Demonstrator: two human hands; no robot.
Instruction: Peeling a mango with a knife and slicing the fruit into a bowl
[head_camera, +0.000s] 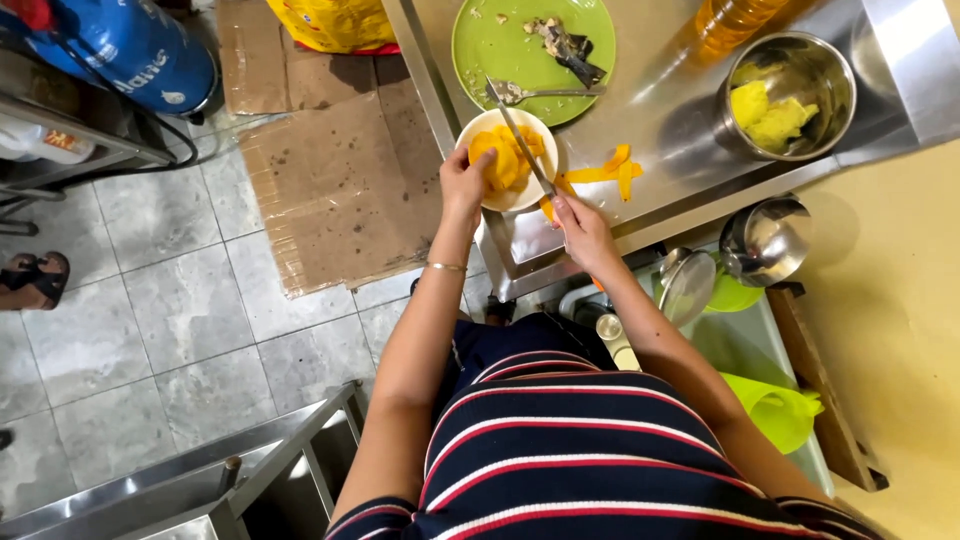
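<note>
Left hand (466, 180) pinches the yellow fruit (505, 158) in the white bowl (527, 192) on the steel counter (660, 110), while the right hand (583, 228) is wrapped tight around a knife (522, 142) resting on the fruit.

1. A green plate (480, 45) sits on the steel bench (660, 110), holding dark scraps (565, 45) and a spoon (540, 94).
2. A steel bowl (835, 60) to the right holds yellow pieces (765, 115).
3. Yellow peel strips (610, 170) lie on the bench.
4. A bottle of amber liquid (735, 20) stands near the far edge.
5. Flattened cardboard (330, 170) covers part of the tiled floor (170, 320).
6. A blue gas cylinder (130, 50) stands at the upper left.
7. A sandalled foot (35, 280) shows at the left edge.
8. Pot lids (765, 240) and green plastic ware (780, 410) rest on a lower shelf.
</note>
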